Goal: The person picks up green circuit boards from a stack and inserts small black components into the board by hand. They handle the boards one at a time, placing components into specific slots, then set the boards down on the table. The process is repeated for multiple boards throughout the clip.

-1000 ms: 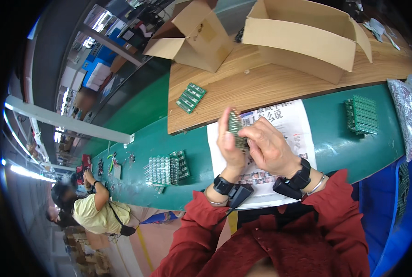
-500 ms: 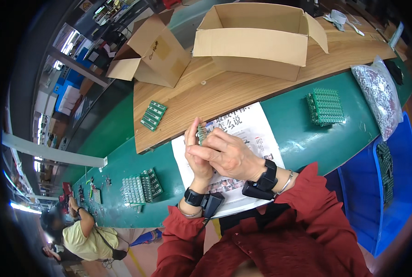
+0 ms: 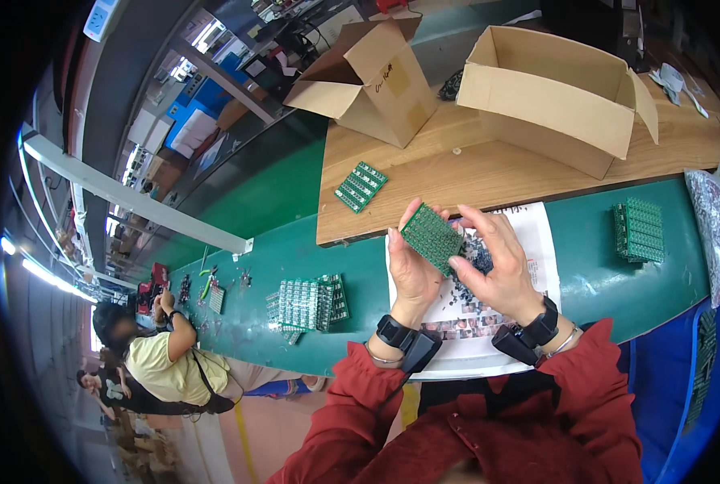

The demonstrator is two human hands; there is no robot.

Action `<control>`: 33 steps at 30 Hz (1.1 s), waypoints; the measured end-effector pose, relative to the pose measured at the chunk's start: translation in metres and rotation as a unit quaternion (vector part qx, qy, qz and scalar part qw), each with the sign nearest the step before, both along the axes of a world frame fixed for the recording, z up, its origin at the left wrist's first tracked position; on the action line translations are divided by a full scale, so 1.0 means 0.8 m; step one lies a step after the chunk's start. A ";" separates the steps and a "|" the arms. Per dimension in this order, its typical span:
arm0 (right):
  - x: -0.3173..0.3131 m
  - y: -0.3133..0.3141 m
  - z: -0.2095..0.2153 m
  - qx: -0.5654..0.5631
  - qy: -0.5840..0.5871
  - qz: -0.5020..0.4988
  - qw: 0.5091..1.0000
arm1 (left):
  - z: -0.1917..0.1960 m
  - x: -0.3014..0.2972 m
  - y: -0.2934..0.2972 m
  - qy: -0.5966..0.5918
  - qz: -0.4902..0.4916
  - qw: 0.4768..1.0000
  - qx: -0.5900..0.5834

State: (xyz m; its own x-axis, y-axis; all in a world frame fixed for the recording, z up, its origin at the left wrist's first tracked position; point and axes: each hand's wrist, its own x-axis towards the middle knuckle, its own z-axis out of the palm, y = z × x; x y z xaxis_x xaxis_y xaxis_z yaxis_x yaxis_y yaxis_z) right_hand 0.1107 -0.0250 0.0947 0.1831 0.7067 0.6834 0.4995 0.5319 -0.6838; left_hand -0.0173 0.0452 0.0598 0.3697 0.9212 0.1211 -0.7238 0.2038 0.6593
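Observation:
My left hand (image 3: pixel 416 278) holds a green circuit board panel (image 3: pixel 432 239) tilted above the newspaper, its flat face with rows of small points showing. My right hand (image 3: pixel 501 270) is open at the board's right edge, fingers spread and curved. Its thumb tip is close to the lower right corner; I cannot tell whether it touches. Many small dark parts (image 3: pixel 459 297) lie scattered on the newspaper (image 3: pixel 541 250) under and between my hands. Both wrists wear black strapped devices.
Stacked green boards stand left (image 3: pixel 307 304) and right (image 3: pixel 639 230) on the green table (image 3: pixel 590 242). Another board (image 3: pixel 361 186) lies on the wooden top, behind which are two cardboard boxes (image 3: pixel 392 93) (image 3: pixel 545 105). At right are a silvery bag (image 3: pixel 715 230) and blue bin (image 3: pixel 658 379). A co-worker (image 3: pixel 174 359) sits left.
The board has turned from edge-on to showing its flat face. My right hand has opened and drawn away to the right. Dark parts now show on the newspaper; the view has shifted left.

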 end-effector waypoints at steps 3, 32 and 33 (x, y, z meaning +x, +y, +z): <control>0.002 -0.004 0.004 0.057 -0.049 0.002 0.997 | -0.002 0.000 0.001 0.005 0.002 1.000 0.004; 0.019 -0.003 0.015 -0.144 -0.152 -0.090 0.974 | -0.009 -0.006 -0.007 0.171 -0.024 0.977 0.125; 0.025 -0.014 0.028 -0.143 -0.206 -0.144 0.957 | 0.004 -0.007 -0.013 0.290 0.057 0.926 0.234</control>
State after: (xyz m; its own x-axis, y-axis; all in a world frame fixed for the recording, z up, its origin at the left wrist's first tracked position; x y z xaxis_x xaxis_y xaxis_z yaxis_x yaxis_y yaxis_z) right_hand 0.1304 -0.0364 0.1168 0.1562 0.8361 0.5258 0.8558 0.1512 -0.4947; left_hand -0.0229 0.0346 0.0630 0.4006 0.8551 0.3291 -0.2187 -0.2596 0.9406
